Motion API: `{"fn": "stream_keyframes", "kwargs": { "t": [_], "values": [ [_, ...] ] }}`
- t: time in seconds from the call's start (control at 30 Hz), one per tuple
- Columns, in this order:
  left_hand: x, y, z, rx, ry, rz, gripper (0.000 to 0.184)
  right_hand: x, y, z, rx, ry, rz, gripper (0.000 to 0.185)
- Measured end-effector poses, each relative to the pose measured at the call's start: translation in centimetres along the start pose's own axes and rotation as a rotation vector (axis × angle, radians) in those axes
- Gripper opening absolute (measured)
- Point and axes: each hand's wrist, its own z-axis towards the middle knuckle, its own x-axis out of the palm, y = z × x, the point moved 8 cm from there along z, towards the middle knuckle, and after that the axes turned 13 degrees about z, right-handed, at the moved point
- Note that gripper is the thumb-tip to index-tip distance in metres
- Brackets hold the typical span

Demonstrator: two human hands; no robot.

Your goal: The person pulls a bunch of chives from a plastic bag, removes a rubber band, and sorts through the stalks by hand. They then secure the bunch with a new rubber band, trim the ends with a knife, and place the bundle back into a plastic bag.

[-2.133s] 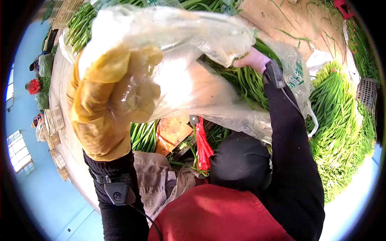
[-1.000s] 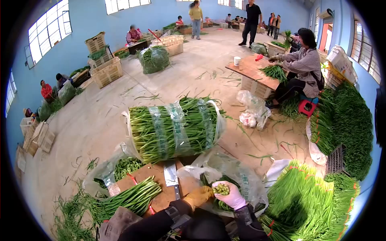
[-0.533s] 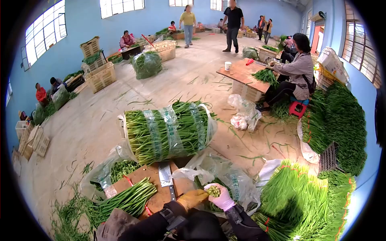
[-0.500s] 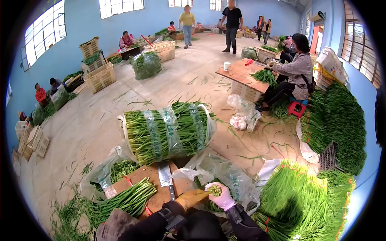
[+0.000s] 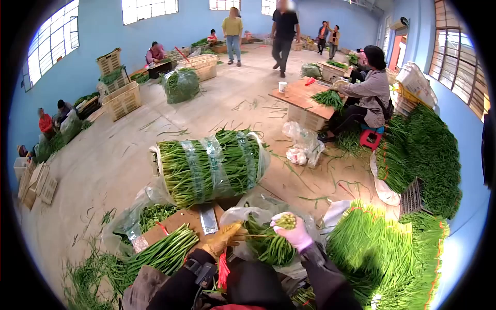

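My right hand (image 5: 294, 233), in a pink-white glove, is closed round a bunch of green stalks, its pale cut ends (image 5: 285, 221) showing at the top. To its left, my left hand (image 5: 223, 239) in a yellow glove is closed, and a thin taut strand runs from it toward the bunch. Red ties (image 5: 223, 273) hang just below my left hand. The cleaver (image 5: 208, 220) lies on the brown board (image 5: 192, 219), its handle hidden behind my left hand. Loose green stalks (image 5: 168, 251) rest at the board's left.
A large wrapped bundle of stalks (image 5: 206, 168) lies ahead. Tied greens (image 5: 372, 243) are piled at the right. An open plastic bag (image 5: 124, 222) stands at the left. A co-worker (image 5: 369, 93) sits by a low table (image 5: 297, 97); one person (image 5: 284, 39) is walking farther back.
My hands have moved apart, the left one leftward over the cleaver's handle and the right one up and rightward with the bunch. A strand now shows between them. The walking person has come closer.
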Motion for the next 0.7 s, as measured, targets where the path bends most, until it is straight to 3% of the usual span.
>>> {"fn": "stream_keyframes", "kwargs": {
  "t": [0.03, 0.17, 0.23, 0.27, 0.37, 0.4, 0.43, 0.47, 0.5, 0.53, 0.57, 0.6, 0.63, 0.7],
  "values": [
    [-0.2, 0.2, -0.2, 0.023, 0.007, 0.004, 0.064, 0.5, 0.5, 0.6, 0.029, 0.015, -0.027, 0.032],
    [-1.6, 0.7, -1.3, 0.041, -0.005, -0.005, 0.064, 3.9, 8.6, -1.1, -0.347, 0.147, 0.235, 0.033],
    [-1.4, 0.4, -2.6, 0.037, -0.030, -0.054, 0.058, 2.3, 6.2, 1.2, -0.101, 0.053, -0.028, 0.035],
    [-1.1, -0.2, -3.3, 0.060, -0.026, -0.029, 0.059, 1.8, 4.9, 1.4, -0.043, 0.043, 0.004, 0.035],
    [-1.8, -0.2, -4.4, 0.099, -0.065, 0.009, 0.061, 6.0, 12.1, -1.2, -0.358, 0.226, 0.211, 0.033],
    [-2.0, -0.1, -4.8, 0.076, -0.083, -0.008, 0.062, 5.8, 12.6, -1.2, -0.391, 0.213, 0.280, 0.034],
    [-2.2, -0.7, -5.0, 0.058, -0.100, -0.017, 0.062, 4.8, 11.9, 0.0, -0.222, 0.111, 0.065, 0.034],
    [-2.1, -1.3, -5.6, 0.036, -0.086, -0.062, 0.060, 4.1, 10.6, 1.2, -0.160, 0.057, 0.029, 0.032],
    [-1.2, -3.5, -5.7, 0.157, -0.010, -0.270, 0.053, 2.1, 9.1, 2.2, -0.304, 0.012, -0.025, 0.033],
    [-0.2, -2.4, -7.5, 0.209, 0.022, -0.537, 0.047, 5.5, 15.1, -0.1, -0.490, 0.144, -0.150, 0.034],
    [1.2, -4.4, -9.4, 0.233, -0.014, -0.432, 0.052, 5.6, 16.0, -0.3, -0.387, 0.163, 0.211, 0.032],
    [2.6, -6.5, -11.4, 0.253, -0.053, -0.326, 0.058, 5.5, 15.8, 0.2, -0.315, 0.187, 0.342, 0.027],
    [1.5, -4.5, -11.2, 0.182, -0.104, -0.236, 0.058, 3.8, 15.2, 1.4, -0.341, 0.133, 0.005, 0.029],
    [-2.7, -2.9, -10.0, 0.164, -0.180, 0.004, 0.057, 3.1, 16.0, 2.2, -0.383, 0.123, -0.046, 0.032]
  ]
}}
